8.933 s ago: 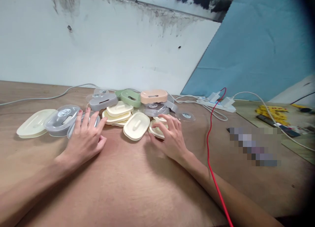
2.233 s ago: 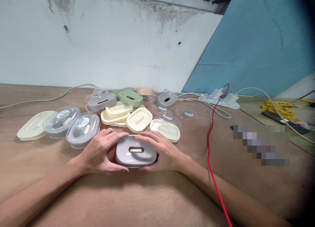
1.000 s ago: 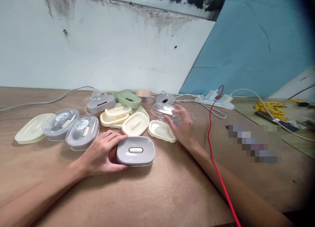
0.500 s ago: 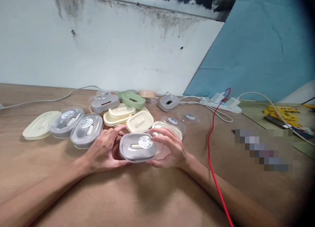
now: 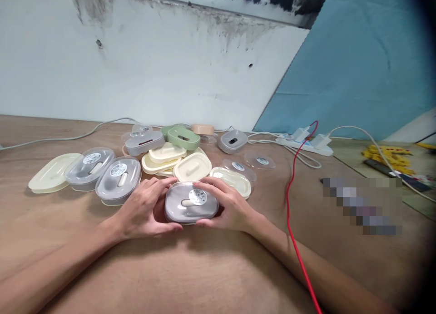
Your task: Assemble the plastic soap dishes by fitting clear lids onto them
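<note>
Between my two hands is a grey oval plastic box (image 5: pixel 175 207) with a clear cover over it. The cover carries a round printed sticker (image 5: pixel 198 197), and a cream strip shows through a slot below. My left hand (image 5: pixel 145 209) grips the box's left end, thumb along the front edge. On the opposite end, my right hand (image 5: pixel 230 205) is wrapped round it, fingers over the far edge and thumb at the front. Left of my left hand stands a similar covered grey box (image 5: pixel 109 187). Cream oval pieces (image 5: pixel 192 167) lie just behind the held box.
Another covered grey box (image 5: pixel 80 175) and a cream tray (image 5: pixel 47 180) sit at left. Behind are a green box (image 5: pixel 177 137), a grey box (image 5: pixel 233 147) and clear covers (image 5: pixel 260 161). A red cable (image 5: pixel 293 232) crosses at right, near a power strip (image 5: pixel 306 146).
My right hand has moved left with the clear cover, which now sits squarely over the grey box instead of jutting out to the right.
</note>
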Tool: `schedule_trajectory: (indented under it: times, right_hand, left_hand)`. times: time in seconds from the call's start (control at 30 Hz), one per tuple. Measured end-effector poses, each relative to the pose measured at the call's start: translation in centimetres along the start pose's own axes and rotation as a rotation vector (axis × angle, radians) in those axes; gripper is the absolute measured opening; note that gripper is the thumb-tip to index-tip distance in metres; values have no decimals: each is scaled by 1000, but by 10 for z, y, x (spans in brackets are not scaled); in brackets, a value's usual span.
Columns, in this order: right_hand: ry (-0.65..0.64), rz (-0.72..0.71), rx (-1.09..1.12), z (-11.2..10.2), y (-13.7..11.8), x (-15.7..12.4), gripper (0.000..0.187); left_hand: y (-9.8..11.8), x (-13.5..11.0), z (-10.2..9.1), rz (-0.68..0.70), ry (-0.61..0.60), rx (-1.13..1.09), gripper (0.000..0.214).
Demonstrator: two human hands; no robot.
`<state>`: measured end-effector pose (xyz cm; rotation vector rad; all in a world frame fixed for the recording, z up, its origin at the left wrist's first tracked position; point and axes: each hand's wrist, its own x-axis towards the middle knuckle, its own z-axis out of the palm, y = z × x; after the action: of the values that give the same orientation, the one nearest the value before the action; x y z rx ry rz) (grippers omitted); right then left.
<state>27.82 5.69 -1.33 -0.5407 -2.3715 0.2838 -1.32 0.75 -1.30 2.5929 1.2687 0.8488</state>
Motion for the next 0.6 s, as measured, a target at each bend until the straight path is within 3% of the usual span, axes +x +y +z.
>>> schedule_trajectory:
  times: [0.17, 0.3, 0.47, 0.6]
  right_hand:
    - [-88, -5, 75, -5, 2, 0, 92]
    - [-133, 4, 66, -4, 1, 1, 91]
    - [-205, -28, 99, -6, -2, 2, 99]
    - [-215, -75, 124, -6, -3, -1, 93]
  left_hand:
    - [0, 0, -1, 16, -31, -20, 83]
    - [2, 1, -5, 51, -23, -15, 92]
    - [13, 0, -8, 194, 19, 42, 81]
    - [15, -3, -7, 381, 81, 75, 64]
